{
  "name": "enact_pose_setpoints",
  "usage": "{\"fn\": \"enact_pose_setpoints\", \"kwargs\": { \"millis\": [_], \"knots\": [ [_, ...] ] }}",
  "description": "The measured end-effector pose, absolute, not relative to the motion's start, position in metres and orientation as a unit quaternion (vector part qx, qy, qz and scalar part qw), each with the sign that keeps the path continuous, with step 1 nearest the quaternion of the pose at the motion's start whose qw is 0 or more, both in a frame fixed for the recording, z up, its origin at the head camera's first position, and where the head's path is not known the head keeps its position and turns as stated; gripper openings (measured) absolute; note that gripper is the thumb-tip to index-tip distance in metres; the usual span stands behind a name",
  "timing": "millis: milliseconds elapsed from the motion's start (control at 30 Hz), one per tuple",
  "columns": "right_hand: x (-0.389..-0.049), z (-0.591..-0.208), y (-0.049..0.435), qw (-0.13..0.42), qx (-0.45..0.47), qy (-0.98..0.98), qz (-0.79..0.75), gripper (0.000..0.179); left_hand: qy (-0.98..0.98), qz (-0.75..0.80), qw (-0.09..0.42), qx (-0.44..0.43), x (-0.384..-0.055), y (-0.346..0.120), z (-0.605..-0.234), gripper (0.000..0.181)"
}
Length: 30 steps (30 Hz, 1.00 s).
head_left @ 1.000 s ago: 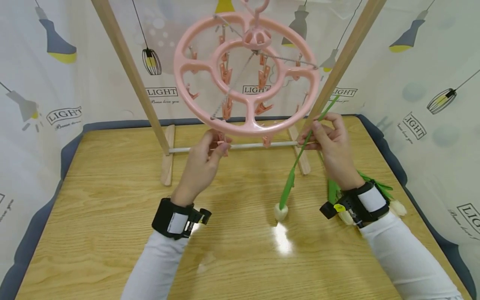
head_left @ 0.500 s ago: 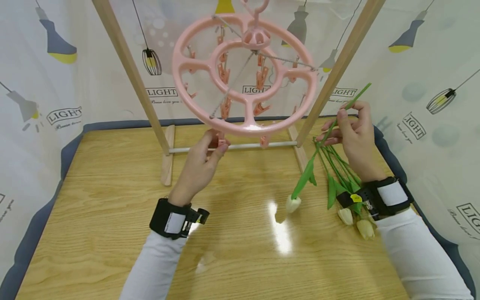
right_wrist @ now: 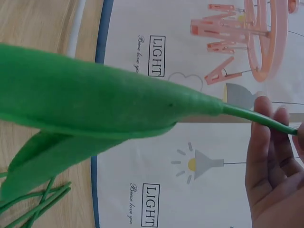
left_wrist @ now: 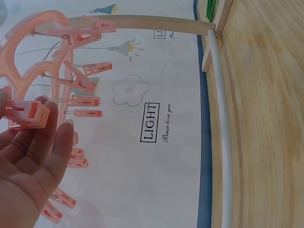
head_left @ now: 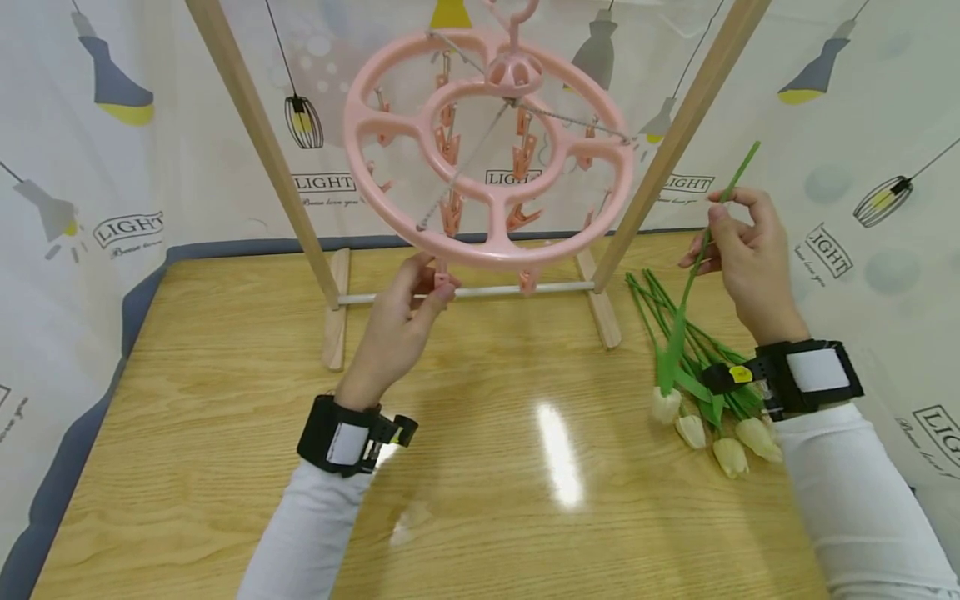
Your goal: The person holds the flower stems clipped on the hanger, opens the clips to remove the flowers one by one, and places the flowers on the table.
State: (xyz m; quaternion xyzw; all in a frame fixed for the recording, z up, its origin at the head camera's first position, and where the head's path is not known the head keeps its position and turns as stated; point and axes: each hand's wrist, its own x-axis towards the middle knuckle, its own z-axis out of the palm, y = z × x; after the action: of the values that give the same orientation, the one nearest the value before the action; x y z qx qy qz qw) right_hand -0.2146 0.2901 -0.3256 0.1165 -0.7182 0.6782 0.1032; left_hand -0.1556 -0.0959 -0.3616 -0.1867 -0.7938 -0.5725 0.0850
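My left hand (head_left: 397, 321) pinches a pink clothespin (left_wrist: 27, 113) that hangs from the front rim of a round pink drying rack (head_left: 498, 254). In the left wrist view the clothespin sits between thumb and fingers. Over at the right, my right hand (head_left: 750, 258) pinches the stem of a white tulip (head_left: 666, 404), its bloom hanging downward. The tulip's green leaf (right_wrist: 95, 95) fills much of the right wrist view. Beneath it, a bunch of white tulips (head_left: 730, 457) lies on the table, partly behind the right wrist strap.
A wooden stand with a left post (head_left: 262, 150), a right post (head_left: 682, 150) and a white crossbar (head_left: 517, 290) frames the rack. Several more clothespins (head_left: 525, 154) dangle from the rings. The wooden table (head_left: 480, 517) meets a printed curtain (head_left: 862, 150) behind.
My right hand has moved right with the tulip, away from the rack and over the bunch. The left hand has stayed at the clothespin.
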Motion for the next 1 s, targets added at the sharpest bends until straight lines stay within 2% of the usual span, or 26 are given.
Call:
{"fn": "enact_pose_setpoints", "kwargs": {
  "millis": [500,767,1000],
  "knots": [
    [-0.221,-0.298,0.309,0.103,0.084,-0.738,0.662,0.042,-0.783,-0.584,0.090,-0.196,-0.156,-0.096,-0.364,0.039],
    [-0.228,-0.283,0.321,0.154,0.028,-0.825,0.543,0.033,-0.783,-0.583,0.092,-0.199,-0.155,-0.095,-0.365,0.039],
    [-0.237,-0.281,0.333,0.175,-0.005,-0.866,0.468,0.033,-0.780,-0.585,0.092,-0.202,-0.155,-0.095,-0.365,0.038]
  ]
}}
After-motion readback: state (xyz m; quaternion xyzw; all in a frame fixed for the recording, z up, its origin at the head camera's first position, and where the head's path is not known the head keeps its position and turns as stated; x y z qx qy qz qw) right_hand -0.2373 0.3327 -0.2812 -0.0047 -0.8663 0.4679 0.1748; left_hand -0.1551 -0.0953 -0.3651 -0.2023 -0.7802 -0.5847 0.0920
